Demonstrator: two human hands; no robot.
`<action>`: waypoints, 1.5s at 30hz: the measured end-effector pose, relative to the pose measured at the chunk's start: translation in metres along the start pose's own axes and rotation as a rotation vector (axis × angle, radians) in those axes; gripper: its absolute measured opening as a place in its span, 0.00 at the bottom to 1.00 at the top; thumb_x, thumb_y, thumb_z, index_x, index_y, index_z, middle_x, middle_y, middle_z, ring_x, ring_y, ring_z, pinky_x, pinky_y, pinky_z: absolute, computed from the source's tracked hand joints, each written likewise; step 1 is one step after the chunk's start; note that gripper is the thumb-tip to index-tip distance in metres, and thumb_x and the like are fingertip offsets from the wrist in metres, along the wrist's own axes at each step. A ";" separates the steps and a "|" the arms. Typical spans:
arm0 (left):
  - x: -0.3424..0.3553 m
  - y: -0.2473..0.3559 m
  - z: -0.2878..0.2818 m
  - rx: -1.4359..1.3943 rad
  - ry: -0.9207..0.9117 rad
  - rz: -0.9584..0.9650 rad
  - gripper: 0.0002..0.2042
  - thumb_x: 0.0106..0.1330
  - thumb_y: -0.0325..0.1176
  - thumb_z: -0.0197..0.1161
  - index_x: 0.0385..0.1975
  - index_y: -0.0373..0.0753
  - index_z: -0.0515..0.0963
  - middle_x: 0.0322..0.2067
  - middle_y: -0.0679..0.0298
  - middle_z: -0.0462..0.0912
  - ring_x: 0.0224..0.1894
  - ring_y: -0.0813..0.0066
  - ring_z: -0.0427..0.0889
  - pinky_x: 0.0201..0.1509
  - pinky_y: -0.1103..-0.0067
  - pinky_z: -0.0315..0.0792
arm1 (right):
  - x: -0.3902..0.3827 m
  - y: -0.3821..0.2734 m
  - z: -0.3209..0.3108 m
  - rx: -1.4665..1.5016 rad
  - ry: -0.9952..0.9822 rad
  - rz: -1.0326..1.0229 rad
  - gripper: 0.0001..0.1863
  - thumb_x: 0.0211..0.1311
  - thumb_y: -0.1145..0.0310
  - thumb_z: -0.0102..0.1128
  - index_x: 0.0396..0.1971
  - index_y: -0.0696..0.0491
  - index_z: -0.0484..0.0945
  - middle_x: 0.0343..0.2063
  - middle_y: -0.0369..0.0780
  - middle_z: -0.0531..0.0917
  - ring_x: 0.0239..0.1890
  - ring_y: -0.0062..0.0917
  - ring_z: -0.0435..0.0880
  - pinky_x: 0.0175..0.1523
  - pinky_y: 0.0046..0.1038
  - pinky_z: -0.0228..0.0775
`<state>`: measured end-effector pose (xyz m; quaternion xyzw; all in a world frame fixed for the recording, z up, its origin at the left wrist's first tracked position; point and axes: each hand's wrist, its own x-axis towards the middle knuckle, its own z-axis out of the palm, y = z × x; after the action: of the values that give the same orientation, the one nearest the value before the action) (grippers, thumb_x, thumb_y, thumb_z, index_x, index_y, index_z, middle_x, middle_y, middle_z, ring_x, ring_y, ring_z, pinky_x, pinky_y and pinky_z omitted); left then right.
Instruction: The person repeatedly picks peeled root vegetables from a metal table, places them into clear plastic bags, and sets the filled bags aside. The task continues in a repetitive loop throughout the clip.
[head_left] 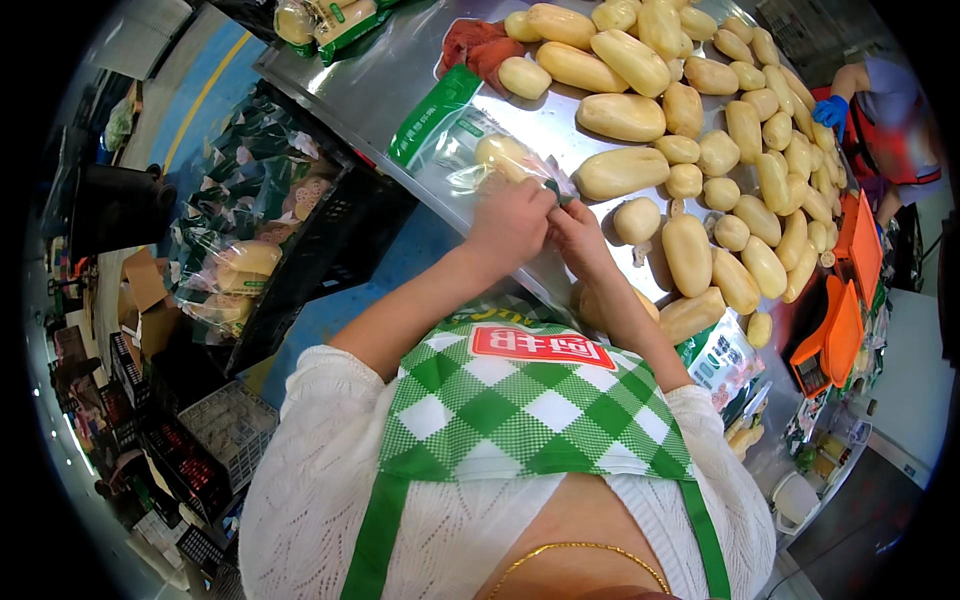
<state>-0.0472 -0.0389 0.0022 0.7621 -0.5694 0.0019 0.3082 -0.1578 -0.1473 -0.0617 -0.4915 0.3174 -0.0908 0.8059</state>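
Just above the near left edge of the steel table, my left hand [512, 222] and my right hand [582, 240] meet with fingers pinched together. Between them they grip the gathered end of a clear plastic bag [440, 125] with a green band. A pale piece of lotus root [506, 156] shows through the film beside my left hand. Dark green film sticks out at my fingertips; exactly how each finger holds it is hidden. To the right of my hands, many loose peeled lotus roots [622, 174] lie spread over the table.
A black crate [300, 270] of filled bags stands at the left. More packed bags [335, 22] sit at the far left. Reddish cloth [480, 50] lies behind the bag. Printed packaging [722, 355] and an orange scoop [838, 335] are at right, where a blue-gloved person [890, 130] works.
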 end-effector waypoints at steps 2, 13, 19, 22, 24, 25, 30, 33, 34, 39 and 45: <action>-0.001 -0.004 -0.001 -0.014 -0.007 0.064 0.05 0.52 0.27 0.58 0.28 0.41 0.72 0.28 0.59 0.74 0.31 0.59 0.78 0.33 0.67 0.72 | 0.007 0.007 0.007 -0.217 0.060 -0.111 0.16 0.61 0.66 0.58 0.46 0.58 0.74 0.33 0.35 0.79 0.34 0.17 0.76 0.37 0.21 0.69; 0.009 -0.029 -0.014 -0.039 -0.078 0.116 0.02 0.54 0.28 0.57 0.26 0.40 0.75 0.29 0.58 0.76 0.32 0.57 0.79 0.34 0.66 0.74 | 0.043 0.021 0.034 -0.063 0.122 -0.140 0.15 0.61 0.76 0.54 0.48 0.58 0.73 0.37 0.36 0.80 0.38 0.18 0.77 0.47 0.25 0.72; 0.017 -0.038 -0.011 -0.137 -0.069 0.168 0.04 0.53 0.29 0.58 0.27 0.39 0.75 0.28 0.57 0.75 0.31 0.57 0.79 0.33 0.65 0.73 | 0.065 0.029 0.045 -0.064 0.185 -0.153 0.16 0.59 0.75 0.55 0.48 0.58 0.73 0.39 0.38 0.80 0.41 0.22 0.77 0.49 0.28 0.70; 0.009 -0.042 -0.009 -0.098 -0.115 0.156 0.04 0.52 0.29 0.58 0.27 0.38 0.74 0.28 0.57 0.75 0.32 0.56 0.78 0.34 0.64 0.73 | 0.071 0.031 0.046 -0.082 0.201 -0.173 0.17 0.58 0.74 0.56 0.49 0.58 0.73 0.39 0.38 0.79 0.42 0.24 0.76 0.51 0.29 0.69; 0.005 -0.044 -0.012 -0.088 -0.130 0.148 0.04 0.53 0.30 0.57 0.27 0.39 0.74 0.28 0.57 0.75 0.32 0.56 0.78 0.34 0.65 0.73 | 0.070 0.038 0.048 -0.091 0.211 -0.184 0.17 0.58 0.73 0.57 0.49 0.58 0.73 0.40 0.39 0.79 0.43 0.25 0.76 0.51 0.30 0.68; 0.001 -0.043 -0.015 -0.106 -0.126 0.136 0.03 0.55 0.31 0.56 0.26 0.40 0.75 0.28 0.58 0.75 0.31 0.57 0.78 0.33 0.66 0.73 | 0.068 0.042 0.050 -0.098 0.211 -0.192 0.18 0.57 0.73 0.57 0.49 0.58 0.73 0.40 0.39 0.79 0.43 0.25 0.76 0.52 0.31 0.68; 0.007 -0.038 -0.023 -0.189 -0.124 0.194 0.05 0.49 0.28 0.60 0.27 0.40 0.74 0.27 0.58 0.74 0.33 0.57 0.78 0.34 0.65 0.73 | 0.070 0.050 0.052 -0.129 0.223 -0.243 0.19 0.56 0.72 0.59 0.49 0.58 0.73 0.41 0.40 0.79 0.45 0.28 0.76 0.54 0.33 0.66; 0.017 -0.027 -0.026 -0.216 -0.206 0.297 0.07 0.49 0.28 0.61 0.29 0.41 0.74 0.28 0.59 0.74 0.33 0.58 0.78 0.35 0.66 0.74 | 0.062 0.060 0.040 -0.206 0.241 -0.332 0.20 0.55 0.71 0.59 0.49 0.58 0.73 0.42 0.41 0.79 0.47 0.30 0.76 0.56 0.35 0.66; 0.017 -0.025 -0.027 -0.279 -0.207 0.298 0.07 0.50 0.28 0.61 0.29 0.41 0.74 0.28 0.59 0.75 0.33 0.58 0.78 0.36 0.67 0.74 | 0.062 0.063 0.032 -0.254 0.243 -0.388 0.20 0.55 0.71 0.60 0.49 0.58 0.73 0.42 0.41 0.79 0.47 0.31 0.76 0.56 0.35 0.65; -0.003 -0.024 -0.042 -0.755 -0.214 -0.092 0.10 0.58 0.35 0.62 0.35 0.37 0.76 0.32 0.60 0.77 0.31 0.63 0.79 0.36 0.71 0.74 | 0.049 0.064 -0.004 -0.834 0.217 -0.837 0.22 0.54 0.69 0.61 0.49 0.58 0.73 0.43 0.43 0.79 0.49 0.34 0.75 0.58 0.38 0.64; -0.047 -0.093 -0.038 -1.128 -0.434 -1.210 0.20 0.63 0.47 0.60 0.41 0.35 0.74 0.32 0.59 0.78 0.25 0.74 0.78 0.25 0.80 0.75 | 0.014 -0.027 0.055 -1.238 0.126 -0.832 0.21 0.46 0.64 0.65 0.43 0.53 0.79 0.43 0.44 0.79 0.49 0.41 0.75 0.55 0.40 0.65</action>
<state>0.0304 0.0348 -0.0270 0.6511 -0.0268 -0.5928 0.4733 -0.1094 -0.1269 -0.0278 -0.9285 0.1439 -0.2210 0.2615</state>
